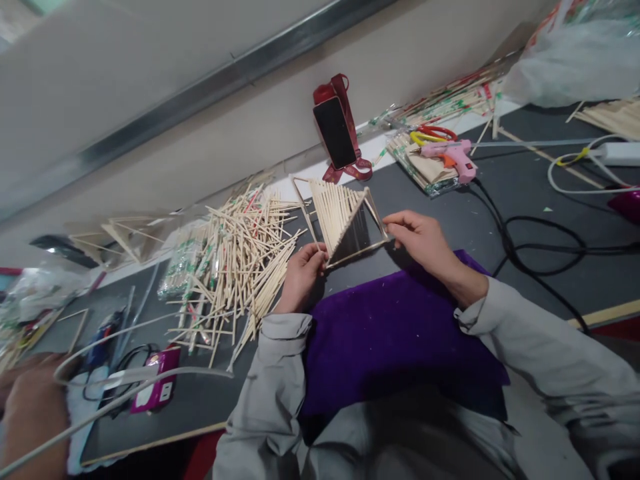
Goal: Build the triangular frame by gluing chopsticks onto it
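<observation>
The person's left hand (301, 275) covers the near corner of the stick frame (331, 210) and the right hand (420, 237) blocks a bit of its right end, so no clue how the sticks join there. Some red thing (324, 93) is mostly hidden behind the phone (336, 135), and the print on the red strap (364, 167) is way too tiny to read. A co-worker's arm (37, 407) is blurry and chopped off at left, while the plastic bag (580, 63) and a magenta thing (627, 204) get cut off at right.
</observation>
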Tool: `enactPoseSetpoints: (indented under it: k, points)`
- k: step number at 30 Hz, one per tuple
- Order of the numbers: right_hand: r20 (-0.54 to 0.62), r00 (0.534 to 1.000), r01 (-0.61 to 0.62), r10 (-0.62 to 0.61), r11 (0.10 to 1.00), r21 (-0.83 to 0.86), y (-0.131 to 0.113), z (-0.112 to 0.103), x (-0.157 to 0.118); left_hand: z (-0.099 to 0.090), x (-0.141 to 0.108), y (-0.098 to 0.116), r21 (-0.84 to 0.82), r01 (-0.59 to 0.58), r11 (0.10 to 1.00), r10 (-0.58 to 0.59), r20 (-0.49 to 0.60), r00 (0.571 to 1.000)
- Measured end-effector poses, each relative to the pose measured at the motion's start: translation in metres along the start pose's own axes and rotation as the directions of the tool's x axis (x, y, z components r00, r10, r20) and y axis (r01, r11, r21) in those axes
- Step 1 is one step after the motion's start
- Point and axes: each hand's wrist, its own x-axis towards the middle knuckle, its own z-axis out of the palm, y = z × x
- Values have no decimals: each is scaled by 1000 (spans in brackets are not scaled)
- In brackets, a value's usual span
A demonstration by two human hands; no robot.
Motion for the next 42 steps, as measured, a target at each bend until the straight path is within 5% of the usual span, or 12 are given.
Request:
enactPoseSetpoints:
  k: [4,10,14,17,20,21,23,25,28,33,38,42]
  points:
    - [22,993,-113,113,993,19,-7,-5,13,-1,0,3,-99,9,995,-7,28,1000]
    - [96,995,51,-29,969,-241,-13,-11,27,-3,-1,4,-177,-9,984,6,-14,1000]
    - [261,952,297,-163,700,-649,-9,-12,35,-8,-5,13,-190,-83,978,64,-104,993]
    - [589,788,600,-178,434,-672,-4,3,30,-13,-6,19,-203,-180,963,141,-193,971]
    - [808,561,806,-181,338,-485,1,33,24,-15,-6,21,-215,-226,950,172,-241,955]
    - [829,527,826,-185,340,-449,2,42,26,-14,-6,21,-218,-226,949,170,-247,954]
    - [793,585,782,-169,376,-497,3,50,38,-12,-6,21,-220,-220,950,163,-250,954]
    - [614,779,608,-123,388,-693,0,43,57,-9,-6,20,-219,-214,952,159,-243,957]
    - [412,901,432,-133,354,-830,-6,16,80,-4,-7,19,-220,-211,952,165,-211,963]
    - [334,929,369,-157,408,-835,-17,-5,79,5,-14,24,-229,-198,953,161,-171,972]
    - [54,997,65,-52,954,-293,-23,-8,88,20,-32,26,-243,-131,961,114,-84,990]
    - [-7,996,-95,94,993,-77,-19,-14,96,28,-40,16,-218,-83,973,72,-56,996]
